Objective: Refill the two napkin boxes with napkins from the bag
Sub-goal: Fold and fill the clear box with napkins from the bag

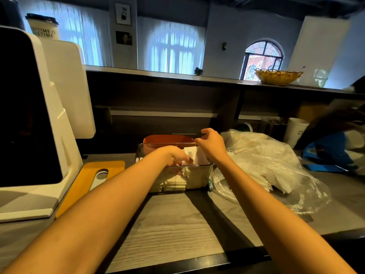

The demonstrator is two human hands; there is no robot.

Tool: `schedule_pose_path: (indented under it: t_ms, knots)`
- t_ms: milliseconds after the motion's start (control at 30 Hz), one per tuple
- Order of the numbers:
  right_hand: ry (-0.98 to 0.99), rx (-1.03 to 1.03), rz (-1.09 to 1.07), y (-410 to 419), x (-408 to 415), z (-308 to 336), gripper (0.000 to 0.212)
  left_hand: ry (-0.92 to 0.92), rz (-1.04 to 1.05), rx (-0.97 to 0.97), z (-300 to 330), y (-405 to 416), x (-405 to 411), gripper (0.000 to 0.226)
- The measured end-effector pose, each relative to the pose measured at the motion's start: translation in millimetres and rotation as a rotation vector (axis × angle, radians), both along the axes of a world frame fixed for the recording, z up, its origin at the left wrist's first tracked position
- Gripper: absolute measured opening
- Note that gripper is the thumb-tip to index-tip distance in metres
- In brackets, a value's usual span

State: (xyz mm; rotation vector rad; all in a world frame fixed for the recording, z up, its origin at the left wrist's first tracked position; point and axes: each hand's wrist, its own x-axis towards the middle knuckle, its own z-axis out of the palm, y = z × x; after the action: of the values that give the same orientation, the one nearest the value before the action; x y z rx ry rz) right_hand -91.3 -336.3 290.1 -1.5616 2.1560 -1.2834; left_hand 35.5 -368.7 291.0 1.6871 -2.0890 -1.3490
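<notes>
Head view: one clear napkin box point(197, 177) stands on the grey surface point(167, 224); only this one box can be made out. Behind it, touching or nearly so, sits one orange-brown lid or container point(167, 139); cannot tell which. Box contents: white napkins point(175, 182) stacked low along its front wall, plus an upright bunch point(194, 157) toward its right end. Left hand point(175, 156) reaches down into the box, fingers curled onto the napkins. Right hand point(211, 144) hovers over the box's right rear corner, fingers curled; whether it pinches a napkin edge cannot be told. One clear plastic bag point(266, 163) lies just right of the box, crumpled, with white napkins inside. Left of the box: one yellow board point(87, 180) and one white machine point(39, 115). Far right of the box: one white cup point(295, 131).
</notes>
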Motion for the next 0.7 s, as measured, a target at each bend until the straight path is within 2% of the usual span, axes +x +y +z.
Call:
schedule_pose_path:
  t_ms: [67, 133, 300, 400, 500, 567, 700]
  knots:
    - [0.021, -0.042, -0.027, 0.2, -0.1, 1.0, 0.05, -0.12, -0.051, -0.104, 1.0, 2.0, -0.8, 0.056]
    - [0.008, -0.055, -0.009, 0.7, 1.2, 3.0, 0.046, -0.158, -0.063, -0.193, -0.2, 3.6, -1.2, 0.053]
    - [-0.038, -0.046, 0.058, -0.4, 10.5, 8.7, 0.039, 0.009, 0.016, -0.287, -4.9, -2.1, 0.8, 0.029]
    - [-0.132, 0.073, 0.093, -1.8, 18.7, 13.7, 0.035, 0.147, 0.146, -0.178, -2.1, -8.4, 9.1, 0.021]
    - [-0.38, 0.322, 0.128, -3.2, 30.2, 16.5, 0.047, 0.325, 0.284, 0.064, 2.9, -9.0, 20.4, 0.037]
    - [-0.403, 0.466, 0.155, -4.9, 33.6, 15.2, 0.058, 0.352, 0.324, 0.153, 4.8, -7.3, 25.3, 0.048]
    - [-0.394, 0.562, 0.168, -5.6, 36.0, 14.5, 0.07, 0.408, 0.3, 0.247, 8.9, -3.6, 29.4, 0.061]
